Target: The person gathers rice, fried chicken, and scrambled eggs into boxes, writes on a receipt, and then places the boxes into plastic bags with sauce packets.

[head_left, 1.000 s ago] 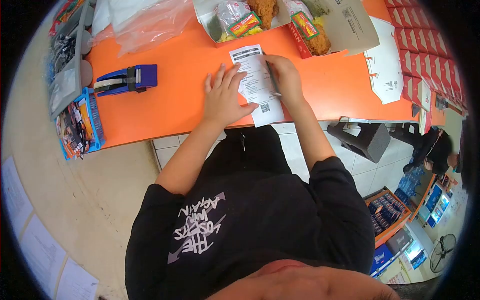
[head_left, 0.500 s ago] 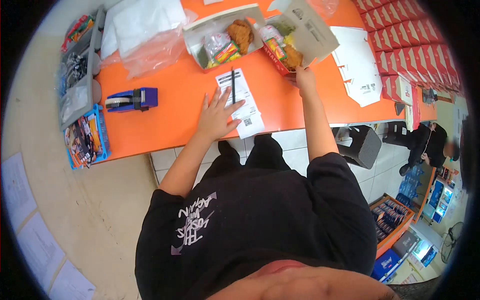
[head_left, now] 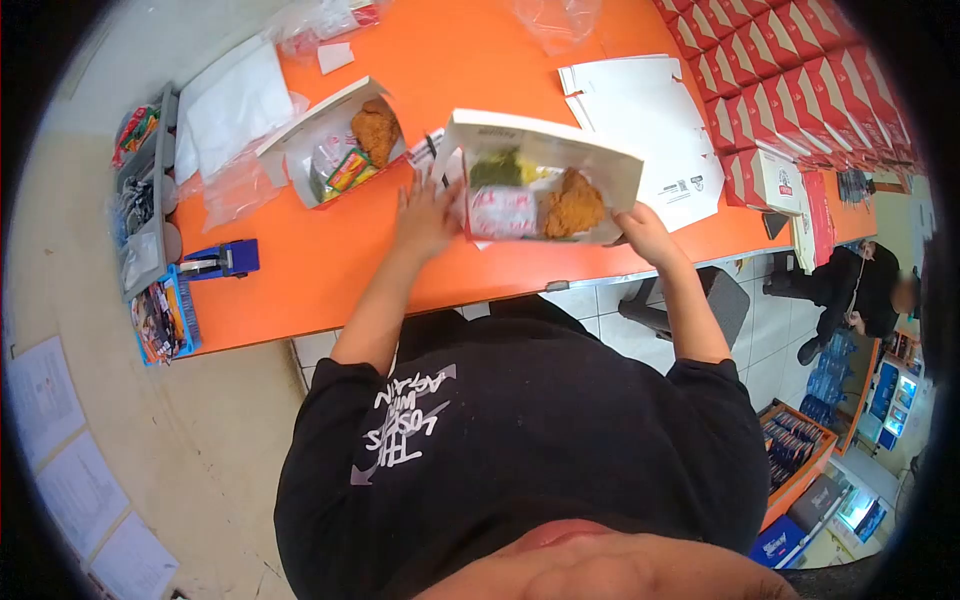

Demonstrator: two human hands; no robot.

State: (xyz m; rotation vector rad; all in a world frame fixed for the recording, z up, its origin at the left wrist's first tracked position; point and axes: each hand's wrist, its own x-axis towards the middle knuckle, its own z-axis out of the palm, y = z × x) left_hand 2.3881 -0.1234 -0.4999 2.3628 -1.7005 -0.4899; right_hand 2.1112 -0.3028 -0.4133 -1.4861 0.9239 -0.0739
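Note:
My right hand (head_left: pixel 645 236) is closed on the right edge of an open meal box (head_left: pixel 560 137), which is tilted towards me. Inside it are a piece of fried chicken (head_left: pixel 574 205), a white-and-red wrapped bundle (head_left: pixel 502 212) and something green and yellow. My left hand (head_left: pixel 428 217) has its fingers apart at the box's left side, above a printed receipt (head_left: pixel 424 152) partly covered by hand and box. Whether it touches the box I cannot tell. Further left, a second open meal box (head_left: pixel 308 125) holds fried chicken (head_left: pixel 375 133), a wrapped bundle and a green-and-red sachet (head_left: pixel 350 170).
A blue tape dispenser (head_left: pixel 225 260) stands on the orange table (head_left: pixel 330 290) near a blue basket (head_left: pixel 165 320). White sheets (head_left: pixel 235 105) lie behind. Flat white cartons (head_left: pixel 650 130) and stacked red-and-white boxes (head_left: pixel 790 100) occupy the right. A person (head_left: pixel 870 285) is beyond the stool (head_left: pixel 715 305).
My right hand has brought its meal box nearer and tilted it, over part of the receipt. My left hand has moved beside that box. The view has shifted.

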